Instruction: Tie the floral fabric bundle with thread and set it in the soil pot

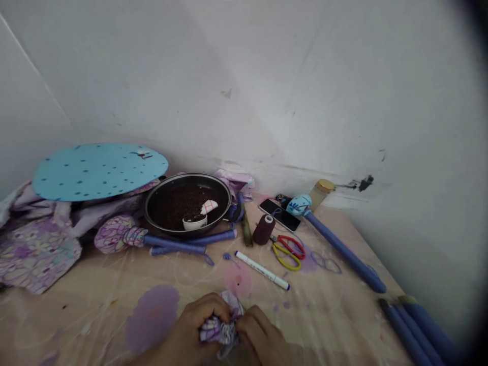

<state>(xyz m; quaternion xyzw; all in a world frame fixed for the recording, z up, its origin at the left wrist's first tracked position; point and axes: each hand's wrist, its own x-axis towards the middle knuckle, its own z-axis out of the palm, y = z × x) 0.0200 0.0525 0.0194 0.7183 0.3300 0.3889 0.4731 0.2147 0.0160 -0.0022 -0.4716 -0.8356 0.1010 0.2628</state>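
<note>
Close to the bottom edge of the head view, my left hand [192, 325] is closed round a gathered bundle of purple floral cloth [210, 330]. From the other side, my right hand [263, 335] pinches at the same bundle, fingers bent together. Pale strands or tight folds show between the two hands; which they are is hard to tell. A corner of the cloth sticks up above my fingers. A white marker [262, 270] with blue ends lies just beyond my hands. Scissors [287, 252] with red and yellow handles rest further back, beside a dark thread cone [264, 230].
A dark pan [152, 216] holds brown filling and a small broken cup [195, 223]. To its left are a blue dotted fan-shaped board [95, 173] and floral cloth [38, 254]. Blue-wrapped sticks [343, 249] with cloth heads, a phone [280, 213] and a gold-lidded jar [322, 192] lie around.
</note>
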